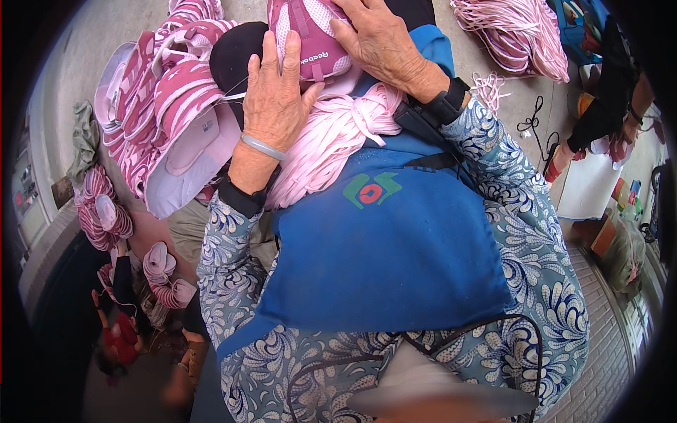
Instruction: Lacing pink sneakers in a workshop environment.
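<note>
A pink and white shoe upper (321,42) lies over my lap at the top of the view, its far end cut off by the edge. My left hand (271,106) rests against its left side, fingers stretched out and thumb beside the pink tab. On the opposite side my right hand (384,49) holds the upper with bent fingers, some partly out of view. Below both hands, a bundle of pale pink shoelaces (331,141) is draped across my blue apron (395,261). A white lace end (235,96) shows next to my left wrist.
Stacked pink shoe uppers (169,106) stand close on my left, with smaller stacks (102,211) farther off. Another lace bundle (518,35) lies at upper right, near loose laces (490,92) and a black cord (539,127). Other people (123,331) sit at lower left and far right.
</note>
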`<state>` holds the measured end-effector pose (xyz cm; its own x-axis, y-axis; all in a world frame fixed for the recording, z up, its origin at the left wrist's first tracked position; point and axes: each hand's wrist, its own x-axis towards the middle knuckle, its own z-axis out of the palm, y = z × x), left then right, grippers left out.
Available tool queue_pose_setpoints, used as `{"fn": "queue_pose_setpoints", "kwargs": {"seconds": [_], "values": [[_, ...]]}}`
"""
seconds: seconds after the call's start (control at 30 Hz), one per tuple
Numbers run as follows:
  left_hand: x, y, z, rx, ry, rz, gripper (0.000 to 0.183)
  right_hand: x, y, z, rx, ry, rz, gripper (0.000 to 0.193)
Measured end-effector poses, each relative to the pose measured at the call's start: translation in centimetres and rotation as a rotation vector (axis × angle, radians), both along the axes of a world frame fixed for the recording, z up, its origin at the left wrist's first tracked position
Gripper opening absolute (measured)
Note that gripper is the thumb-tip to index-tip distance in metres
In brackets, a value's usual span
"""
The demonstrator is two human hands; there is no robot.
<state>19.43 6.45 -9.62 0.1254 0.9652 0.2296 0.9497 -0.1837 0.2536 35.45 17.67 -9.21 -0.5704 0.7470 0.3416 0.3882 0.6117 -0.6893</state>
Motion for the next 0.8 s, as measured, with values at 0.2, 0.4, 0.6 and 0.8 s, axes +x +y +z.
{"fn": "queue_pose_setpoints", "kwargs": {"seconds": [0.2,0.4,0.6,0.8], "values": [[-5.2,-1.1,1.0,-0.024,-0.397,0.095,0.054,6.3,2.7,1.2,0.028,-0.024,0.22,0.022],[-6.9,-2.9,-0.7,0.16,-0.325,0.11,0.031,10.3,-1.7,1.8,-0.183,-0.313,0.35,0.015],[-1.6,-2.5,5.1,-0.201,-0.643,0.002,0.016,9.6,-3.1,1.5,-0.253,-0.416,0.222,0.023],[4.1,-1.9,2.5,-0.223,-0.211,-0.259,0.051,8.5,-3.2,0.1,-0.382,-0.159,0.214,0.021]]}}
